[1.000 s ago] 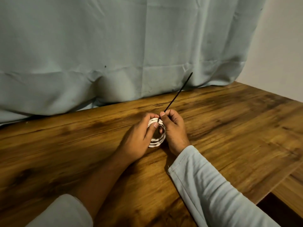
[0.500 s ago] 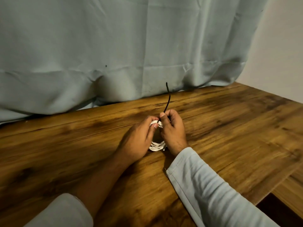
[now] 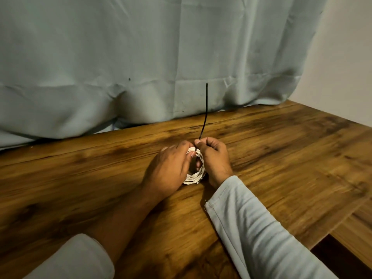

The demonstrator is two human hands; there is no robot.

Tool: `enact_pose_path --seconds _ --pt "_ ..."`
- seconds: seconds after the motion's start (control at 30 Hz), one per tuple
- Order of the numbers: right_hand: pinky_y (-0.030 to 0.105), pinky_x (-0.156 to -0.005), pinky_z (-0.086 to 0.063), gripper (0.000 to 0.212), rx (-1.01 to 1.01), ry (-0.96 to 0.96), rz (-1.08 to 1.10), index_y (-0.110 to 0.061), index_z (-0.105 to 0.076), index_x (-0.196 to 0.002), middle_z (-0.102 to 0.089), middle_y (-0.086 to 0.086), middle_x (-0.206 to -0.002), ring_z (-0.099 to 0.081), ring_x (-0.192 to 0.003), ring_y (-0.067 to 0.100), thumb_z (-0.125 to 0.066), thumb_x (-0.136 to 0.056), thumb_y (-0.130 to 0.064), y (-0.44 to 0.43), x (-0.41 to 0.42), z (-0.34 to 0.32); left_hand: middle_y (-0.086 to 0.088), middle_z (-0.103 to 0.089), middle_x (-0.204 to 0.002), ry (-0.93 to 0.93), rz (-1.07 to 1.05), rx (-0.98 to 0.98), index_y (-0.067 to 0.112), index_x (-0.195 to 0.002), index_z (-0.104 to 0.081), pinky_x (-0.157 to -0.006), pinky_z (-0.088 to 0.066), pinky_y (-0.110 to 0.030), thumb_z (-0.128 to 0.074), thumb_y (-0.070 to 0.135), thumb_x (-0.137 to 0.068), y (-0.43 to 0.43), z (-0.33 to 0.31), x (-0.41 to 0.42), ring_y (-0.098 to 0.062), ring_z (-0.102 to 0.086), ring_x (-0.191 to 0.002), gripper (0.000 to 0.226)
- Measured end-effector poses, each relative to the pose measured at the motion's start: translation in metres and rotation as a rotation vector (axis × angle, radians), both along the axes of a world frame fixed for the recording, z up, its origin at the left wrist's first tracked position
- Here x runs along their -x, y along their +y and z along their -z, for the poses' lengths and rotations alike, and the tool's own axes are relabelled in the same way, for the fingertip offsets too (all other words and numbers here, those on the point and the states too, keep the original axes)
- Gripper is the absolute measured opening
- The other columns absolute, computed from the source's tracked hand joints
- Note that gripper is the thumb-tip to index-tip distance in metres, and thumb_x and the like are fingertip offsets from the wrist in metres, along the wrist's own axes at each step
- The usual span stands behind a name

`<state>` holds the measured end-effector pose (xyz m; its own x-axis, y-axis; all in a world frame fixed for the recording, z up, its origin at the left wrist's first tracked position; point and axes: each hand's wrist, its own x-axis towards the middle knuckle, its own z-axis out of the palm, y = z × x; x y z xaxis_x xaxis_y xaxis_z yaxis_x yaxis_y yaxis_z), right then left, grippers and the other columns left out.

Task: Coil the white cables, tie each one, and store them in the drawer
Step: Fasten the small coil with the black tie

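Observation:
A small coil of white cable [image 3: 194, 176] stands on edge on the wooden table [image 3: 281, 158], between my two hands. My left hand [image 3: 168, 170] grips the coil's left side, thumb on its top. A black tie [image 3: 205, 109] is wrapped around the top of the coil, and its long free end sticks almost straight up. My right hand [image 3: 214, 158] pinches that tie just above the coil, with its other fingers behind the coil. No drawer is in view.
A pale blue curtain [image 3: 141, 67] hangs along the table's far edge. A white wall [image 3: 346, 57] stands at the right. The table's front right corner drops to a dark gap [image 3: 342, 256] beside a lower wooden surface [image 3: 358, 224].
The tie's free end has swung from leaning right to nearly upright. My right hand has shifted slightly at the top of the coil; the coil stays in place.

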<state>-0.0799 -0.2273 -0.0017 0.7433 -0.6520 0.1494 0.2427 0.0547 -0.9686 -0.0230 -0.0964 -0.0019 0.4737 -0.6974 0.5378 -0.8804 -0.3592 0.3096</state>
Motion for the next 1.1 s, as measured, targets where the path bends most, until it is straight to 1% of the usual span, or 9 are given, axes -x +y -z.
enact_pose_path --seconds 0.13,0.3,0.5,0.67,0.8,0.9,0.97,1.03,1.1 --pt "0.019 -0.035 -0.039 0.022 -0.079 0.020 -0.059 -0.006 -0.063 -0.079 -0.060 0.008 -0.057 -0.047 -0.034 0.013 -0.062 -0.101 -0.010 -0.002 0.002 -0.002 -0.002 -0.069 -0.103 -0.020 -0.021 -0.027 0.021 -0.119 -0.056 -0.085 -0.049 -0.044 -0.025 0.045 -0.103 0.001 -0.002 0.002 -0.024 -0.064 -0.091 0.042" --pt "0.022 -0.036 -0.047 0.008 -0.180 0.010 -0.148 -0.002 -0.068 -0.091 -0.066 0.012 -0.064 -0.054 -0.037 0.013 -0.069 -0.095 -0.008 -0.005 0.004 -0.004 0.001 -0.070 -0.107 0.051 -0.047 0.034 0.023 -0.122 -0.055 -0.086 -0.049 -0.041 -0.035 0.041 -0.105 0.003 0.000 0.001 -0.021 -0.064 -0.096 0.032" --pt "0.021 -0.035 -0.045 0.001 -0.253 0.044 -0.171 -0.002 -0.067 -0.093 -0.065 0.012 -0.063 -0.053 -0.035 0.012 -0.068 -0.093 -0.003 -0.004 0.005 -0.009 0.000 -0.071 -0.113 0.082 -0.045 0.082 0.023 -0.129 -0.054 -0.087 -0.052 -0.044 -0.038 0.042 -0.104 0.002 0.000 0.003 -0.022 -0.066 -0.101 0.035" --pt "0.022 -0.033 -0.045 0.030 -0.325 0.039 -0.142 -0.014 -0.049 -0.099 -0.065 0.010 -0.059 -0.053 -0.034 0.015 -0.074 -0.089 -0.002 -0.008 0.003 -0.008 0.001 -0.071 -0.115 0.093 -0.024 0.108 0.023 -0.128 -0.055 -0.085 -0.053 -0.043 -0.043 0.036 -0.106 0.002 0.001 0.002 -0.021 -0.067 -0.102 0.028" --pt "0.021 -0.037 -0.049 0.006 -0.186 0.016 -0.211 -0.006 -0.063 -0.092 -0.068 0.011 -0.065 -0.057 -0.038 0.011 -0.067 -0.095 -0.003 -0.007 0.006 -0.005 0.002 -0.071 -0.112 0.112 -0.026 0.116 0.023 -0.127 -0.055 -0.081 -0.054 -0.044 -0.045 0.035 -0.107 0.004 0.002 -0.001 -0.018 -0.067 -0.096 0.025" --pt "0.022 -0.040 -0.050 0.011 -0.116 0.015 -0.237 -0.004 -0.069 -0.090 -0.068 0.014 -0.071 -0.058 -0.042 0.011 -0.063 -0.099 -0.006 -0.009 0.007 -0.003 0.003 -0.071 -0.107 0.126 -0.017 0.134 0.025 -0.125 -0.055 -0.078 -0.055 -0.046 -0.044 0.036 -0.108 0.006 0.003 -0.002 -0.017 -0.067 -0.091 0.023" --pt "0.024 -0.043 -0.050 0.022 -0.064 0.044 -0.258 -0.005 -0.073 -0.088 -0.065 0.015 -0.066 -0.057 -0.043 0.016 -0.064 -0.101 -0.021 -0.009 0.007 -0.001 0.006 -0.071 -0.104 0.153 -0.020 0.166 0.028 -0.122 -0.054 -0.076 -0.056 -0.047 -0.043 0.040 -0.108 0.007 0.004 -0.004 -0.016 -0.068 -0.088 0.021" --pt "0.028 -0.050 -0.051 0.031 -0.027 0.074 -0.300 -0.003 -0.075 -0.093 -0.064 0.016 -0.065 -0.057 -0.048 0.020 -0.066 -0.099 -0.031 -0.006 0.008 0.000 0.007 -0.071 -0.103 0.205 -0.037 0.216 0.030 -0.119 -0.055 -0.075 -0.056 -0.048 -0.043 0.041 -0.107 0.008 0.005 -0.009 -0.014 -0.068 -0.089 0.020" --pt "0.029 -0.052 -0.052 0.030 -0.017 0.063 -0.367 0.008 -0.071 -0.104 -0.064 0.016 -0.072 -0.058 -0.056 0.022 -0.072 -0.094 -0.020 -0.004 0.008 0.003 0.007 -0.070 -0.103 0.253 -0.048 0.237 0.030 -0.118 -0.055 -0.077 -0.056 -0.049 -0.046 0.036 -0.108 0.008 0.007 -0.013 -0.013 -0.068 -0.090 0.015"
